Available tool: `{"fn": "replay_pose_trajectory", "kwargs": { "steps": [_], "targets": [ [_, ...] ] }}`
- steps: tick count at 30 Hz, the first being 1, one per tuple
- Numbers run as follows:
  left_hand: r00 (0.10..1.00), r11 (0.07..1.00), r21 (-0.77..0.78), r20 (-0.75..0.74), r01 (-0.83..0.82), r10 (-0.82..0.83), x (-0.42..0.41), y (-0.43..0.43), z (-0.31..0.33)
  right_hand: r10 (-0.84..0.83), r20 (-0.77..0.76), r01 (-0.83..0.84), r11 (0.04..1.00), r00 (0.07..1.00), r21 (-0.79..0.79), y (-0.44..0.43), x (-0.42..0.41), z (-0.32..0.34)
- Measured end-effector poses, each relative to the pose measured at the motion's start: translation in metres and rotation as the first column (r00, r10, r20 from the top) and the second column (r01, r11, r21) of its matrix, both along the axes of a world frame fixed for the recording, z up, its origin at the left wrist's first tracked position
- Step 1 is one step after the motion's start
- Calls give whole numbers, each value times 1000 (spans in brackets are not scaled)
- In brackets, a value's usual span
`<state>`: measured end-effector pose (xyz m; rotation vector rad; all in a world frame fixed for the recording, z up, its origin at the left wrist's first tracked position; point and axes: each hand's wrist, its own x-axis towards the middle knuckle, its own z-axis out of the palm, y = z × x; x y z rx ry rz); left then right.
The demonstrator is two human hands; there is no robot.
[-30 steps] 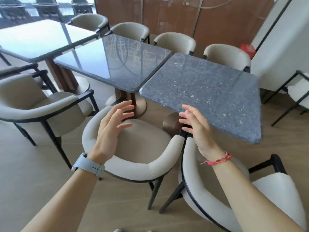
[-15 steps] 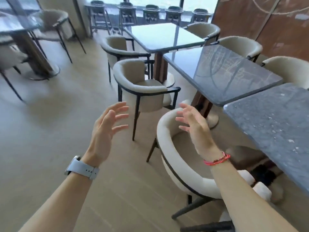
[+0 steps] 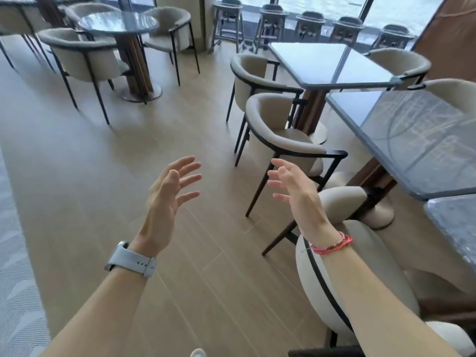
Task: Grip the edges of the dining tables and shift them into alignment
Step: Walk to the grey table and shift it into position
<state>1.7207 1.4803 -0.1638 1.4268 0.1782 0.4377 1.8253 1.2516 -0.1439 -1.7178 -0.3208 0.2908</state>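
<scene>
HANDS RAISED, NOTHING HELD: The left hand point(image 3: 167, 199) and right hand point(image 3: 293, 194) hover with fingers spread, each grip released and touching nothing. They hang above the wooden floor point(image 3: 103, 176), well to the left of the middle counter point(image 3: 417, 143). Held apart with palms turned inward, they look readied to take a counter edge rather than at rest.

The three dining counters stand in a row. The far counter point(image 3: 332, 64) lies beyond the middle counter, and the speckled near counter point(image 3: 456, 228) is on its near side. The frame crops that one, so whether the edges line up cannot fairly be judged. One cream chair point(image 3: 278, 132) stands just left of the middle counter; another point(image 3: 373, 248) sits beneath the right forearm.

A second ago the hands, in the same open pose, hung over a chair at the near counter's edge. The view has since swung left, pushing the counters to the right margin and bringing a round counter point(image 3: 118, 21) into sight far to the left.
</scene>
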Motion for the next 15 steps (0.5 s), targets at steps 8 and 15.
{"fn": "replay_pose_trajectory", "kwargs": {
  "steps": [8, 15],
  "targets": [
    [1000, 1000, -4, 0, -11, 11, 11, 67, -11, 13, -7, -13, 1000, 1000, -18, 68, 15, -8],
    [999, 999, -9, 2, -34, 34, 50, 119, -17, 44, -18, -44, 999, 999, -32, 126, 55, -17]
  ]
}}
